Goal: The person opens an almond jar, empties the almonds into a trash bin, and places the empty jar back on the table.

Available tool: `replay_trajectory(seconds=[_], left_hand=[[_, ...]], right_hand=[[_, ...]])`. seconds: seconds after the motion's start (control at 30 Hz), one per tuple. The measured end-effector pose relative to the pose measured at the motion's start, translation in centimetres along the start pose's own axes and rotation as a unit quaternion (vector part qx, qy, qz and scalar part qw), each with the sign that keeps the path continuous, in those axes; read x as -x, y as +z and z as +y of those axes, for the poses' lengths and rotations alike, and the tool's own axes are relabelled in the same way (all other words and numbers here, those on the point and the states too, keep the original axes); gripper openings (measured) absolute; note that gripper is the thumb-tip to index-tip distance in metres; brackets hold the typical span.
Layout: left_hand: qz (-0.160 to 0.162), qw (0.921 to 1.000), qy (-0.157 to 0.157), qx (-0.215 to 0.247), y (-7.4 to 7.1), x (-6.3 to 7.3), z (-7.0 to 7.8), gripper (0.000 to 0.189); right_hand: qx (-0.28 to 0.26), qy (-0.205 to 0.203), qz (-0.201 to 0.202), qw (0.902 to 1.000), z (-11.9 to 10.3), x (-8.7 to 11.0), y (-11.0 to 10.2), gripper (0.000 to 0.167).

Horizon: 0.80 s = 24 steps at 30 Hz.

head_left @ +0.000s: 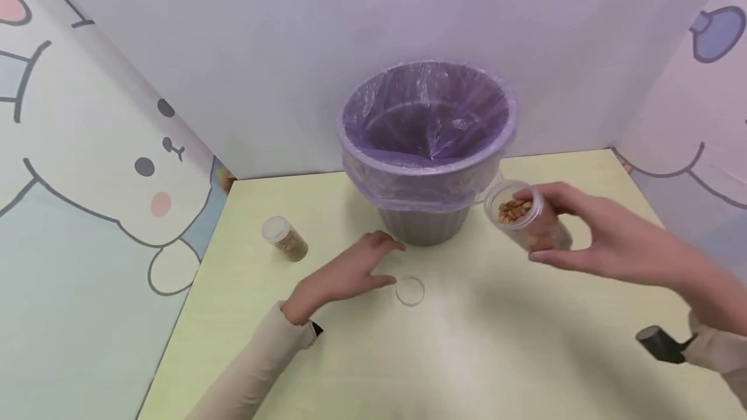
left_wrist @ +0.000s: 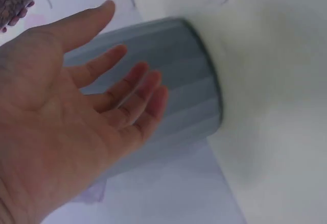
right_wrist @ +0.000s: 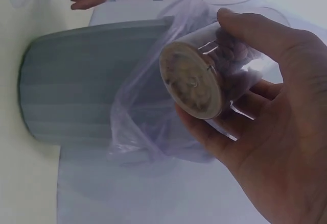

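My right hand (head_left: pixel 607 232) grips a clear plastic jar (head_left: pixel 545 235) partly filled with brown nut-like pieces (head_left: pixel 515 210). The jar has no lid on and tilts, its mouth facing the bin, just right of the rim and above the table. In the right wrist view, the fingers and thumb wrap round the side of the jar (right_wrist: pixel 191 81), its base toward the camera. My left hand (head_left: pixel 353 271) holds nothing; its fingers are loosely bent, palm bare in the left wrist view. Near its thumb a clear round lid (head_left: pixel 410 277) lies on the table.
A grey bin (head_left: pixel 423 225) with a purple liner bag (head_left: pixel 408 180) folded over its rim stands at the back of the yellow table (head_left: pixel 408 368). To the left stands a second clear jar (head_left: pixel 286 240), with a whitish lid. Cartoon-printed walls enclose the sides.
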<state>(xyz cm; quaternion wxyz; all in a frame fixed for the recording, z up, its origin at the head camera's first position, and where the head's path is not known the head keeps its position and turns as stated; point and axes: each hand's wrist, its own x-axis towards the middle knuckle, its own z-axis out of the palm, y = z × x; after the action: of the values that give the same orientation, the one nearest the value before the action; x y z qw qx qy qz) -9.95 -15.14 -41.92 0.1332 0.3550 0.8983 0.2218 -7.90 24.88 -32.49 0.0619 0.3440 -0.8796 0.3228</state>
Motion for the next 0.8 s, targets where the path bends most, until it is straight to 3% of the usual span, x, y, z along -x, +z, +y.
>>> replay_trajectory(seconds=[0.2,0.4,0.53,0.6,0.67,0.73,0.8], left_hand=[[0.024,0.9943,-0.010,0.103,-5.9,1.5,0.3,0.046],[0.059,0.9879,-0.029,0.141,-11.1,2.5,0.3,0.043],[0.092,0.9765,-0.053,0.188,-14.1,2.6,0.1,0.045],[0.116,0.9651,-0.077,0.222,-15.3,2.4,0.2,0.047],[0.146,0.9480,-0.105,0.263,-16.3,2.1,0.4,0.049],[0.179,0.9245,-0.135,0.308,-17.0,1.7,0.6,0.051],[0.205,0.8933,-0.163,0.365,-17.5,1.3,0.9,0.052]], right_hand=[[0.017,0.012,0.001,0.9998,0.2,-1.0,-3.8,0.098],[0.033,0.041,-0.016,0.9985,0.8,-2.9,-7.0,0.099],[0.036,0.076,-0.028,0.9960,1.0,-4.4,-8.4,0.096],[0.029,0.091,-0.034,0.9948,1.1,-5.3,-9.1,0.094],[0.028,0.105,-0.042,0.9932,1.3,-6.2,-9.8,0.093],[0.023,0.115,-0.051,0.9917,1.5,-7.2,-10.4,0.092],[0.028,0.125,-0.058,0.9901,1.6,-8.1,-10.8,0.089]])
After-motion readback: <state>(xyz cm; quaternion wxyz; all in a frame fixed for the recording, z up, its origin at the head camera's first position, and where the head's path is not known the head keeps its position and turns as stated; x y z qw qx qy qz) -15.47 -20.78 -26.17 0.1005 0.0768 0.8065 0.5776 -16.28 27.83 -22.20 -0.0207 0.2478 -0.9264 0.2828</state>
